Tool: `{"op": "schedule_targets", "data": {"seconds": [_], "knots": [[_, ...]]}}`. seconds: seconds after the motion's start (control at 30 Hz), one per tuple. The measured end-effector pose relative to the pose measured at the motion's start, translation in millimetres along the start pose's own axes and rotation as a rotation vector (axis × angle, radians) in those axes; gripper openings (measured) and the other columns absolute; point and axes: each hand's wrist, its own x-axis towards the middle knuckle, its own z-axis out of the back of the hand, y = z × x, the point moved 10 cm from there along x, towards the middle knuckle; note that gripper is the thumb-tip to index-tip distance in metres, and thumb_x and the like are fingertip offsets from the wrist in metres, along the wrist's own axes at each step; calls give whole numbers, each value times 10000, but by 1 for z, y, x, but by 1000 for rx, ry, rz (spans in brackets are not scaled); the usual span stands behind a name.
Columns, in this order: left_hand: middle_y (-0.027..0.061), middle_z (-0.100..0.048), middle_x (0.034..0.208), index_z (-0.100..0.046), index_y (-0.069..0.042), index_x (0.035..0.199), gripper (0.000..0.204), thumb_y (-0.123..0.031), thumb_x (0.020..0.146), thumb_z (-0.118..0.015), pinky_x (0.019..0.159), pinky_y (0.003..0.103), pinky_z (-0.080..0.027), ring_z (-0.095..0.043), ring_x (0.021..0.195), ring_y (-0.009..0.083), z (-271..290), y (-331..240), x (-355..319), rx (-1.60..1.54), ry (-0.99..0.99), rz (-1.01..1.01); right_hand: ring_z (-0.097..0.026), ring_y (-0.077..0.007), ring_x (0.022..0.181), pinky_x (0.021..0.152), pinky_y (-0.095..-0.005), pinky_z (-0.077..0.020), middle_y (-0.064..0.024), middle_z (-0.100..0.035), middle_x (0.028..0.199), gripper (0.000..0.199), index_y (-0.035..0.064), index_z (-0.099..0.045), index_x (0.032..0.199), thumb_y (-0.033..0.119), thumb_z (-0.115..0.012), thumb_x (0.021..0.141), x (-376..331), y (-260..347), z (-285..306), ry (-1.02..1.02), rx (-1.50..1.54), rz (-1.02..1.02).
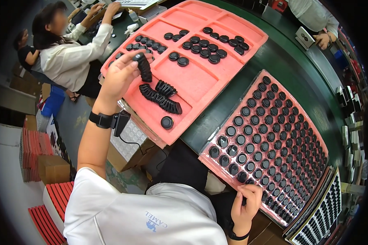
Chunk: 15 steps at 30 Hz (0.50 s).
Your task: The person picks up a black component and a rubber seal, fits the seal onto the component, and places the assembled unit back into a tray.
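Disc stacks (145, 71), one held, two lying

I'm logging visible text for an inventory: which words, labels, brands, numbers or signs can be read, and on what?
White shirt: blue lettering beside a small blue emblem; legible, but I won't quote it.
Black round caps: no print I can read.
White box-shaped item, upper right: dark round marks, no readable words.
Anything farther back: too small or blurred.
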Motion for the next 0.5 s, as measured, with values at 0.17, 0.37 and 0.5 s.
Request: {"op": "schedule_targets", "data": {"seconds": [0.17, 0.37, 0.5], "knots": [[177, -528, 1243, -430, 40, 1283, 383, -154, 957, -481, 975, 391, -435, -536, 1126, 267, 20, -14, -2, -230, -104, -72, -528, -250, 763, 694, -313, -418, -125, -541, 831, 152, 2, -586, 881, -85, -568, 757, -1, 1, -2, -4, 22, -6], [191, -530, 1206, -429, 28, 1266, 375, -200, 970, -458, 1007, 417, -402, -512, 1141, 280, -33, -11, -16, -477, -89, -48, -536, -249, 773, 697, -308, -425, -126, -556, 852, 152, 0, -595, 878, -85, -580, 754, 6, 3, -6, -6, 86, 5], [185, -536, 1168, -420, -31, 1277, 439, -254, 924, -557, 947, 458, -437, -530, 1104, 305, -113, -17, -58, -314, 15, -104, -559, -249, 818, 725, -315, -447, -138, -579, 913, 176, -3, -612, 900, -80, -611, 742, 25, 13, -13, 25, 299, 38]]}}
